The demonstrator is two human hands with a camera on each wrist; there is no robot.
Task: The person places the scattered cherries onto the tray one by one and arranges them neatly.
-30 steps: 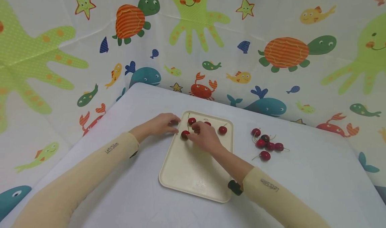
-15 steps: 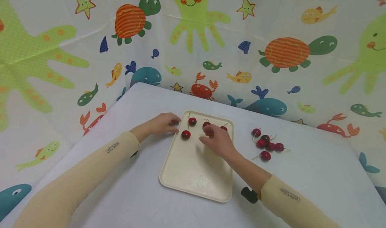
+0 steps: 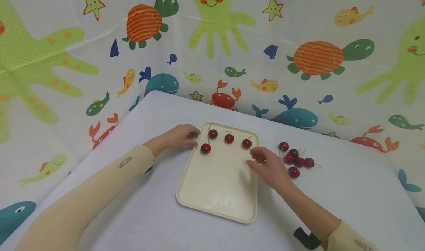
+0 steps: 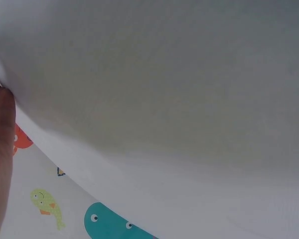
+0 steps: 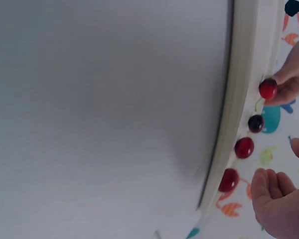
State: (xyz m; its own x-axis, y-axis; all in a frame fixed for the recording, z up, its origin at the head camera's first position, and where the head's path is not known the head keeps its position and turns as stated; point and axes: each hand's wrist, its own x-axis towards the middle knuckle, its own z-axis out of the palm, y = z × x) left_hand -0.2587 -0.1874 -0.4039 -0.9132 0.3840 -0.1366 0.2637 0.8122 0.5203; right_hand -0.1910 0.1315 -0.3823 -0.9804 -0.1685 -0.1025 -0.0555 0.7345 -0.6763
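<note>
Your head camera looks down and forward over the table (image 3: 149,214); your left wrist's faces its surface closely; your right wrist's, low and near, shares the tray (image 3: 212,184) and four cherries (image 3: 229,138) with the head view.

The table (image 3: 352,188) has a plain white top, with its far edge slanting across the head view. On it lies a cream tray (image 3: 217,182), flat and roughly rectangular, with rounded corners and a raised rim. To the tray's right, apart from it, six red cherries (image 3: 299,161) lie directly on the table: five loosely bunched, the sixth just on their near side.
</note>
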